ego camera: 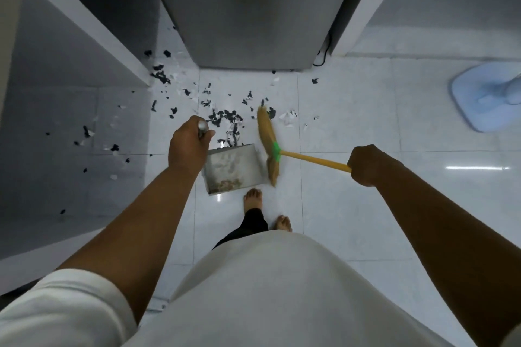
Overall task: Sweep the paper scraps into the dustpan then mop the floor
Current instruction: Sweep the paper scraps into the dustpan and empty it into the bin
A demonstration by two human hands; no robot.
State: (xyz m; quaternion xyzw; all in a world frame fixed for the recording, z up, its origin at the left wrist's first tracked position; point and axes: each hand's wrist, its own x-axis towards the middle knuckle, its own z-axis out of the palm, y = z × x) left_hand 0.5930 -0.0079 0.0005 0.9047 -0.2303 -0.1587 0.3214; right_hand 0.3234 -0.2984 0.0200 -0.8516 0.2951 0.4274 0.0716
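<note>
Black and white paper scraps (225,118) lie scattered over the white tiled floor, thickest just beyond the dustpan and trailing off to the left. My left hand (188,146) is shut on the upright handle of a metal dustpan (234,167), which rests on the floor with its mouth toward the scraps and some debris at its back. My right hand (366,165) grips the yellow handle of a straw broom (267,144). The broom head stands along the dustpan's right side, its tip among the scraps.
A grey appliance (248,8) stands straight ahead with a black cable at its right. A white shelf unit (76,25) is on the left. A light blue flat mop head (485,96) rests on the floor at far right. My bare feet (253,198) are just behind the dustpan.
</note>
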